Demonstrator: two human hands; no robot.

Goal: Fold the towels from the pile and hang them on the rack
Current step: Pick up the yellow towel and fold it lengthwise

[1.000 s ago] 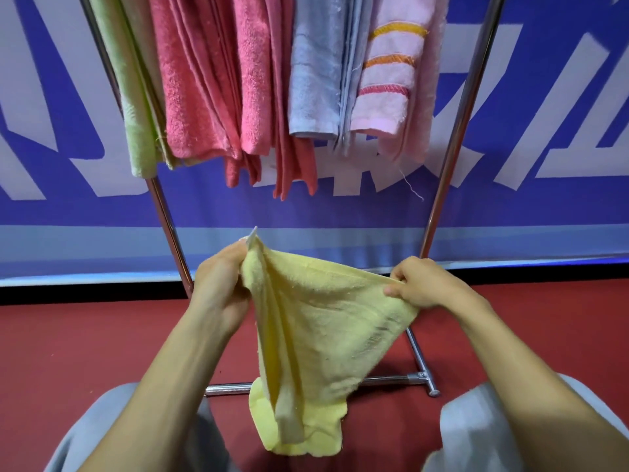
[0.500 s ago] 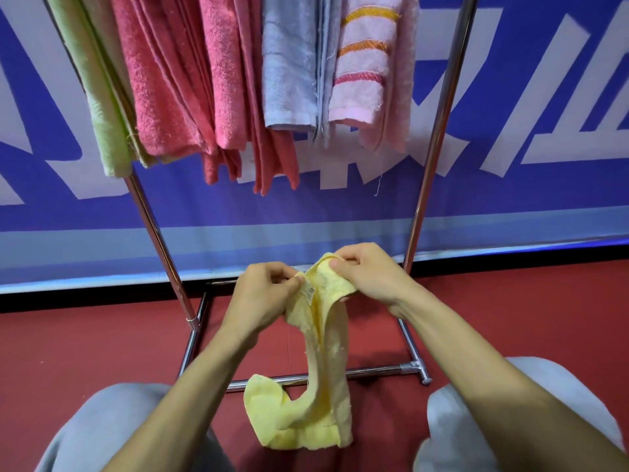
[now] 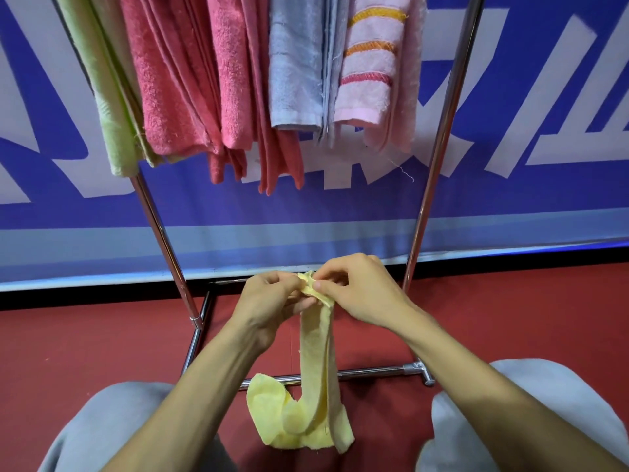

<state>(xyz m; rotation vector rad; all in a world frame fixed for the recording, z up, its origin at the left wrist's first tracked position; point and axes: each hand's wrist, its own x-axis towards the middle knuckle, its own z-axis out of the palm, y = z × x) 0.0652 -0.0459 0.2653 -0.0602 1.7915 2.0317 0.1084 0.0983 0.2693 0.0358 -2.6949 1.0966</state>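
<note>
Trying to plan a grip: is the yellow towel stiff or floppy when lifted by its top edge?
Probably floppy: the yellow towel hangs in a limp strip, its bottom end curling. Likely light: the left hand and right hand hold it by fingertip pinches.

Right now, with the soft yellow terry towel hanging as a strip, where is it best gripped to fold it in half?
Probably its loose lower end, curled near the red floor. The soft yellow terry towel hangs narrow from its top edge, which the left hand and the right hand pinch together. One hand could come from below and lift that end up.
</note>
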